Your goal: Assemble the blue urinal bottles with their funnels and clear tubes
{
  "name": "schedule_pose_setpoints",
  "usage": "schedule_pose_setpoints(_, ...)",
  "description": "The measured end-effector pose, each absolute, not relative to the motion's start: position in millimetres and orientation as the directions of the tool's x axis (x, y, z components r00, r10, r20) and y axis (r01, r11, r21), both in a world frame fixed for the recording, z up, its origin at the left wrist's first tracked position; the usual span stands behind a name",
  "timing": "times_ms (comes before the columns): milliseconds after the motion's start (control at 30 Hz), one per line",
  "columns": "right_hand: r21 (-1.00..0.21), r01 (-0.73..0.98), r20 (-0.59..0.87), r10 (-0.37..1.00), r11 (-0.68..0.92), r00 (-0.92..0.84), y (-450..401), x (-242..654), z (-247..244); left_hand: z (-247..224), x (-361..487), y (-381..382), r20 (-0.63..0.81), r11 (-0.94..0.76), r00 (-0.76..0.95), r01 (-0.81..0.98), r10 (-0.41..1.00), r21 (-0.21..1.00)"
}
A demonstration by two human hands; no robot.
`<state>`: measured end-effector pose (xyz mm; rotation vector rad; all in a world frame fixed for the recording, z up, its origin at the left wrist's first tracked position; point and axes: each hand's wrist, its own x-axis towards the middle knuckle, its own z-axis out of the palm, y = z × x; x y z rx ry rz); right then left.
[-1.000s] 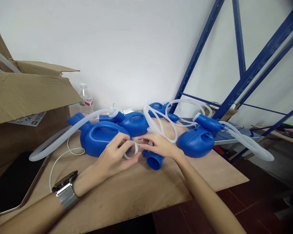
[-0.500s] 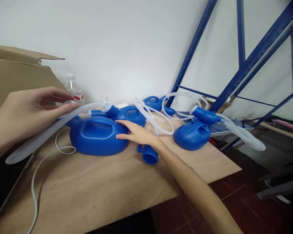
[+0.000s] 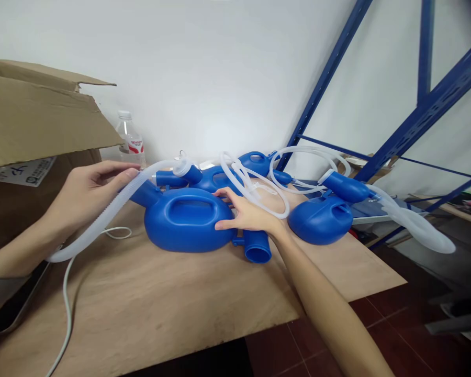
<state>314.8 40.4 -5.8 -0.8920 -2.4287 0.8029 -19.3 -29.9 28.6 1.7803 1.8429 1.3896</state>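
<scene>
A blue plastic urinal bottle (image 3: 190, 235) with a moulded handle lies on its side on the wooden table. My right hand (image 3: 247, 212) grips its right end, thumb in front and fingers over the top. My left hand (image 3: 88, 186) is closed by the bottle's neck (image 3: 147, 193), behind a translucent corrugated hose (image 3: 115, 209); what its fingertips hold is hidden. That hose arches from a white-ended blue mouthpiece (image 3: 191, 174) down past my left wrist. Under my right wrist lies an open-ended blue mouthpiece (image 3: 258, 246).
More blue urinal bottles (image 3: 320, 222) with coiled clear tubes (image 3: 280, 212) stand behind and to the right. A cardboard box (image 3: 43, 112), a water bottle (image 3: 130, 139) and a white cable (image 3: 66, 293) are at left. A blue metal rack (image 3: 325, 73) rises at right.
The view has turned slightly left. The front urinal bottle has moved right, closer to the loose mouthpiece, with my right hand still on it. My left hand has moved right too.
</scene>
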Motion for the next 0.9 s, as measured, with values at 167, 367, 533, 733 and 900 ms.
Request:
schedule_pose_setpoints(167,-0.592,0.427,0.205,0.640,0.683,-0.740,40,313,-6,21,-26,-33,0.565,-0.242,-0.134,0.806,0.814,0.540)
schedule_pose_setpoints(367,-0.575,0.455,0.212,0.661,0.680,-0.720,45,316,-12,10,-27,-31,0.702,-0.323,0.005,0.890,0.713,0.322)
schedule_pose_setpoints(533,-0.614,0.469,0.171,0.688,0.634,-0.706,47,317,-11,11,-23,-28,0.735,-0.352,0.013,0.884,0.678,0.308)
schedule_pose_setpoints(733,-0.655,0.470,0.138,0.706,0.591,-0.695,46,316,-8,12,-19,-25,0.663,-0.391,0.079,0.856,0.744,0.338)
schedule_pose_setpoints(900,-0.661,0.482,0.122,0.716,0.575,-0.688,46,316,-8,12,-13,-23,0.519,-0.356,-0.030,0.694,0.854,0.626)
